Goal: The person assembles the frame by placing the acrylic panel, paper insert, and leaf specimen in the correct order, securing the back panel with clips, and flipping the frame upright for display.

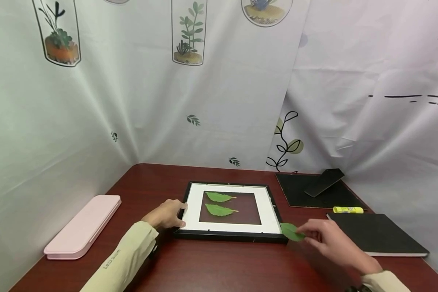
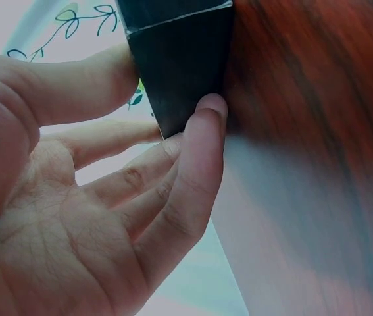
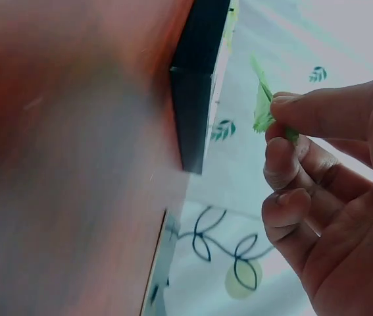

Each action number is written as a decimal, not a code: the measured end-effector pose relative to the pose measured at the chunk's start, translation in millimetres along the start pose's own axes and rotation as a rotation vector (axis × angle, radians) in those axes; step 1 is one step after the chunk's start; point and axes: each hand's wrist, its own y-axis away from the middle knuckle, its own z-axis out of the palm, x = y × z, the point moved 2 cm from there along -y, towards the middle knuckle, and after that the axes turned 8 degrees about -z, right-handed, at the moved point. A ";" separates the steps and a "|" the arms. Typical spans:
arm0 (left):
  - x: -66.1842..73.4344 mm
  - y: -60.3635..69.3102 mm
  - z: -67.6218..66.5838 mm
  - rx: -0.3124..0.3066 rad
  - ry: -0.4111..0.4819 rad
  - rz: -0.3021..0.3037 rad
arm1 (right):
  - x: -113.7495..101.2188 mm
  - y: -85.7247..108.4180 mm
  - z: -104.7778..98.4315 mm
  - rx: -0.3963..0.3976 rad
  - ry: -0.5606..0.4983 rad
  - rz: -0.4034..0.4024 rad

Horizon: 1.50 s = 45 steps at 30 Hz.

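Observation:
A black picture frame point(image 1: 233, 236) with a white mat point(image 1: 194, 211) lies on the table. Inside the mat's opening, two green leaves sit one above the other, the upper leaf point(image 1: 218, 197) and the lower leaf point(image 1: 219, 210), stems to the right. My left hand point(image 1: 168, 214) grips the frame's left side; in the left wrist view its thumb and fingers are about the black frame edge point(image 2: 179, 76). Between thumb and forefinger, my right hand point(image 1: 328, 240) pinches a third leaf point(image 1: 291, 232) by the frame's near right corner. The right wrist view shows this leaf point(image 3: 262, 108) off the table.
At the left stands a pink case point(image 1: 82, 227). On the right lie a black backing board point(image 1: 299, 188) with its stand point(image 1: 325, 182), a yellow glue stick point(image 1: 348, 210) and a black book point(image 1: 377, 233). White printed cloth point(image 1: 233, 101) hangs around the table.

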 end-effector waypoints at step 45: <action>-1.2 0.9 0.6 -0.012 0.039 -0.007 | -3.1 -163.6 76.8 -0.182 0.005 0.202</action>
